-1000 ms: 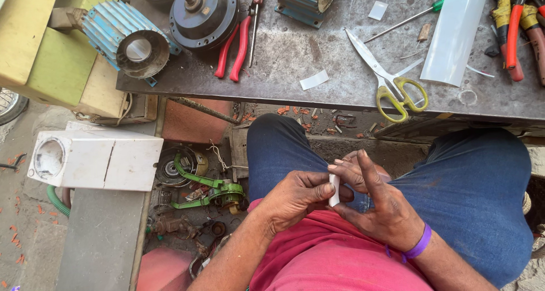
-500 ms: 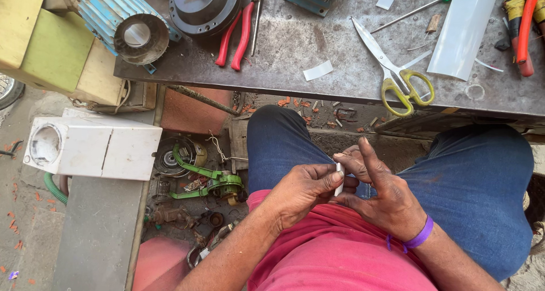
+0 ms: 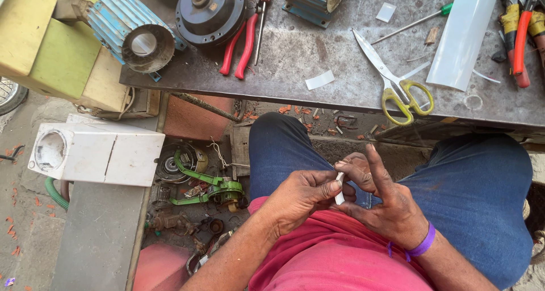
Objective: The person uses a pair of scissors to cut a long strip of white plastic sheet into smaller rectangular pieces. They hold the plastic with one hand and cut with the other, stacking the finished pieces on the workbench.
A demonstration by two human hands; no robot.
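Brightness: even daylight, soft, nothing dim except the cluttered floor under the bench (image 3: 340,92).
Source: overhead and diffuse; no lamp in view.
Shadows: soft and short; the scissors (image 3: 392,81) and red-handled pliers (image 3: 241,47) on the bench cast only thin dark edges; deeper shade lies below the bench's near edge.
Glare: mild sheen on the bench's worn metal near the scissors; the white box (image 3: 99,152) left of the bench is close to washed out.
Focus: sharp across the bench; hands (image 3: 346,197) slightly soft.
Distortion: wide-angle bending towards the corners.
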